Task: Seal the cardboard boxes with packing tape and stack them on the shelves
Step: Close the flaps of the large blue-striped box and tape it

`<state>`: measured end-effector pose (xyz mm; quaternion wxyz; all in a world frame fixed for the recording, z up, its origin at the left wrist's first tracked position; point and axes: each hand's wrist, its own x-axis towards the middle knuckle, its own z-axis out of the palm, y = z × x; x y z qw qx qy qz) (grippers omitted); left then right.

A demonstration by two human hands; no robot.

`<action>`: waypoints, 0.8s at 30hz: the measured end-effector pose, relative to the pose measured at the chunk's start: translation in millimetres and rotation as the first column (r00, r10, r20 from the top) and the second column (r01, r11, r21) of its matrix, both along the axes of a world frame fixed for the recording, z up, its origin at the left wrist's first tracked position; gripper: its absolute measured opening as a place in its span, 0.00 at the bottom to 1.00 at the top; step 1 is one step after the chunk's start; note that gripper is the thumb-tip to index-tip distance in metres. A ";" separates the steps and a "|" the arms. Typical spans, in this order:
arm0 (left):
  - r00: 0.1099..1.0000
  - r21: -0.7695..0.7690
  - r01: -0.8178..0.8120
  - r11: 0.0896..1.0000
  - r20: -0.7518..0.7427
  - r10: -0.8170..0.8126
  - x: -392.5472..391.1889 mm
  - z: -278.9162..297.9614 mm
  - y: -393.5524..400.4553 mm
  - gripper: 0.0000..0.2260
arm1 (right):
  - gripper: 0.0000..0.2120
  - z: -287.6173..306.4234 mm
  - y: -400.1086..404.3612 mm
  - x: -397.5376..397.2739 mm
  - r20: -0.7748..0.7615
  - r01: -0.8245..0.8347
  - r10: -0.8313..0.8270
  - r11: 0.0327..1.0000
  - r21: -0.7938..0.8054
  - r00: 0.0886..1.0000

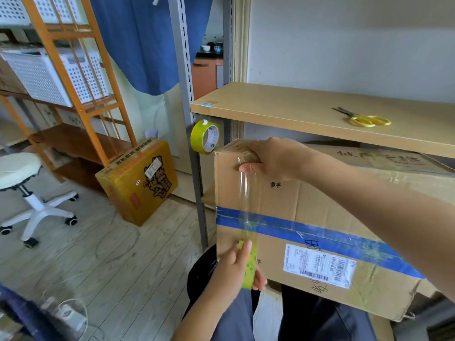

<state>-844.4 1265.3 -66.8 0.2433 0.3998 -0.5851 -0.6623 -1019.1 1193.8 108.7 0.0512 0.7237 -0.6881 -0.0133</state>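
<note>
A brown cardboard box [307, 217] with a blue tape band and a white shipping label rests on my lap, its top facing me. My left hand [234, 264] grips a green roll of clear packing tape [250, 264] near the box's lower left edge. A clear strip [246, 193] runs up from the roll across the box face. My right hand [268, 158] grips the box's far top edge and holds the strip's end down there with the thumb.
A second green tape roll [205, 139] hangs on the grey shelf post [194, 143]. Yellow scissors [364, 119] lie on the wooden shelf [283, 104]. Another cardboard box [394, 161] sits under that shelf. A yellow box [138, 183], a white stool [22, 173] and an orange rack [81, 94] stand at left.
</note>
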 end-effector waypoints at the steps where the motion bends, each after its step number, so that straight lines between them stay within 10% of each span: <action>1: 1.000 -0.020 0.013 1.000 -0.025 -0.013 2.8 -1.9 3.1 0.18 | 0.35 -0.5 -4.2 -2.5 -0.009 -0.002 0.002 1.000 0.013 1.000; 9: 0.999 -0.082 0.048 0.995 -0.012 -0.050 31.5 -14.1 40.7 0.26 | 0.29 25.5 -21.5 -18.8 0.021 -0.009 0.006 0.989 0.147 1.000; 15: 0.982 0.256 0.172 0.951 -0.117 -0.146 63.9 12.3 55.6 0.43 | 0.27 70.3 23.4 -16.5 0.112 -0.137 0.133 0.990 0.034 0.985; 24: 0.996 0.172 0.082 0.982 0.018 -0.086 37.7 -9.4 18.3 0.20 | 0.32 17.0 -20.7 -8.1 -0.149 -0.003 -0.003 0.999 -0.039 0.989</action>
